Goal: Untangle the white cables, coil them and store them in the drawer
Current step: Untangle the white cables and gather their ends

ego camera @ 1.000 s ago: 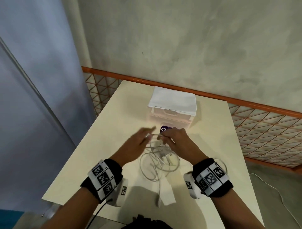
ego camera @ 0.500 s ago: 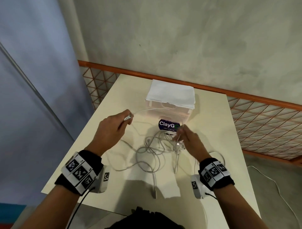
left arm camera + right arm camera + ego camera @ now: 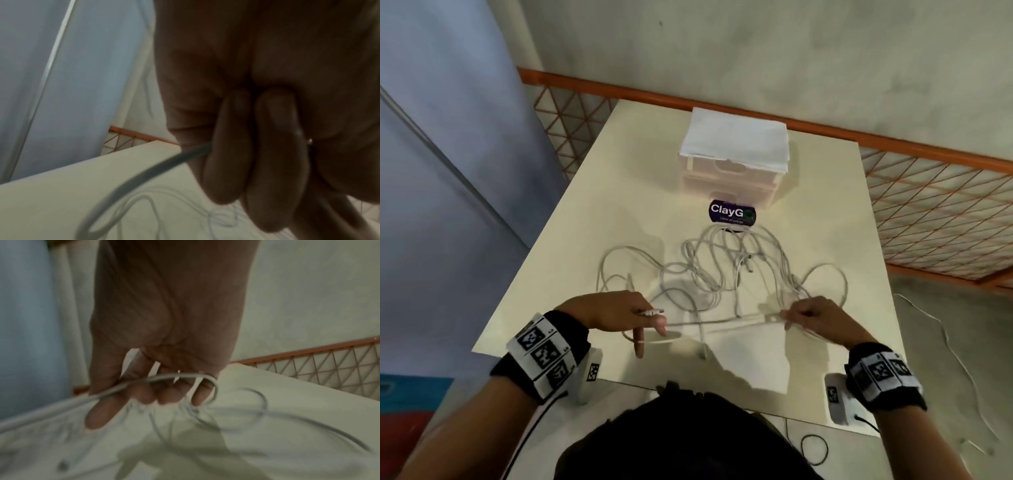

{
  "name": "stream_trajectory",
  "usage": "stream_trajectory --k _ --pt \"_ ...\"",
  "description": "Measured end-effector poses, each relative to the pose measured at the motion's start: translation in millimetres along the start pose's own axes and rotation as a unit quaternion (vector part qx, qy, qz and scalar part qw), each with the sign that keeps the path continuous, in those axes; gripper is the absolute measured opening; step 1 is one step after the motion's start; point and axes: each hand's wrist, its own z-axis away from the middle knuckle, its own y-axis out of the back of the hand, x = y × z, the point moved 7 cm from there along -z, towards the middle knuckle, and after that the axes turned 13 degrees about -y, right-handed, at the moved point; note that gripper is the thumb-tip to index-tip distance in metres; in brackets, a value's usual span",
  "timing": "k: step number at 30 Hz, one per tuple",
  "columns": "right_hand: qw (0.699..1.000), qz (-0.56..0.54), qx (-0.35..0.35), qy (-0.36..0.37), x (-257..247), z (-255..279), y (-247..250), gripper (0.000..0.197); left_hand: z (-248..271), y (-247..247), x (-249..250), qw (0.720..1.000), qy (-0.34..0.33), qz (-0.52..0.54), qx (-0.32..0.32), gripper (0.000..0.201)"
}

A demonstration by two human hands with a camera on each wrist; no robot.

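So both hands are holding one stretch of cable over the near half of the table [image 3: 571, 212]. Left hand [image 3: 613, 313] has its fingers curled round a cable end, with the plug [image 3: 651, 312] poking out to the right past the knuckles, and one finger points down at the tabletop. The left wrist view shows those curled fingers [image 3: 228, 146] with the cord coming out on the left side. Right hand [image 3: 815, 318] has the same cable looped over its bent fingers [image 3: 144, 394], thumb alongside, so it's gripping it loosely rather than pinching hard. The strand runs roughly straight between the two hands.

The rest of the cables [image 3: 722, 270] are a loose white tangle lying on the table just past the hands, loops spreading left and right. Farther back sits the drawer unit [image 3: 729, 174], drawers closed as far as I can tell, a folded white cloth [image 3: 736, 140] on top. A dark ClayGo sticker [image 3: 732, 213] is between the unit and the tangle.
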Motion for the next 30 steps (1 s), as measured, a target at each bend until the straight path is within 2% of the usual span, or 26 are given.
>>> stream_trajectory --k 2,4,5,7,9,11,12,14,16,18,20,21,22,23,25,28,30 --pt "0.994 0.083 -0.053 -0.057 27 1 -30 0.025 1 -8 -6 1.0 0.02 0.018 0.003 0.043" --pt "0.99 0.104 -0.031 -0.084 36 -1 -41 0.03 5 -12 -9 0.998 0.036 0.04 0.012 0.045" --pt "0.993 0.099 0.013 -0.056 26 -3 -41 0.035 6 -15 -10 0.998 0.04 0.05 0.009 0.045" --pt "0.993 0.078 0.086 0.021 -9 -7 -41 0.034 7 -18 -9 0.998 0.033 0.06 0.003 0.044" --pt "0.991 0.058 0.06 0.106 -54 -11 -60 0.028 8 -18 -8 0.998 0.03 0.06 0.018 0.044" --pt "0.979 0.107 -0.021 0.171 -91 -14 -97 0.037 11 -13 -6 0.997 0.027 0.049 0.052 0.044" --pt "0.971 0.143 -0.057 0.181 -98 -16 -114 0.04 14 -9 -5 0.996 0.021 0.039 0.077 0.043" --pt "0.968 0.157 -0.072 0.182 -107 -22 -127 0.028 21 3 -5 0.99 0.003 0.021 0.139 0.039" --pt "0.971 0.128 -0.028 0.2 -118 -25 -114 0.007 30 15 -5 0.979 -0.011 0.016 0.205 0.039" --pt "0.971 0.075 0.053 0.22 -132 -28 -86 0.011 37 25 -3 0.961 -0.02 0.058 0.27 0.038" --pt "0.97 -0.034 0.11 0.214 -148 -27 -51 0.012 40 33 2 0.94 -0.042 0.116 0.319 0.033" --pt "0.967 -0.104 0.103 0.207 -157 -25 -37 0.007 40 37 4 0.927 -0.051 0.133 0.348 0.032" --pt "0.964 -0.156 0.086 0.198 -168 -22 -27 0.009 39 43 7 0.91 -0.066 0.144 0.383 0.031" --pt "0.956 -0.194 0.074 0.207 -179 -18 -18 0.016 38 49 11 0.889 -0.084 0.155 0.423 0.03" --pt "0.944 -0.228 0.053 0.232 -201 -8 -10 0.016 32 58 19 0.849 -0.121 0.184 0.48 0.029" --pt "0.934 -0.266 0.033 0.236 -221 0 -14 0.009 15 61 34 0.822 -0.158 0.236 0.494 0.029" --pt "0.929 -0.285 0.035 0.236 -225 0 -19 0.012 4 62 45 0.806 -0.19 0.272 0.489 0.032"
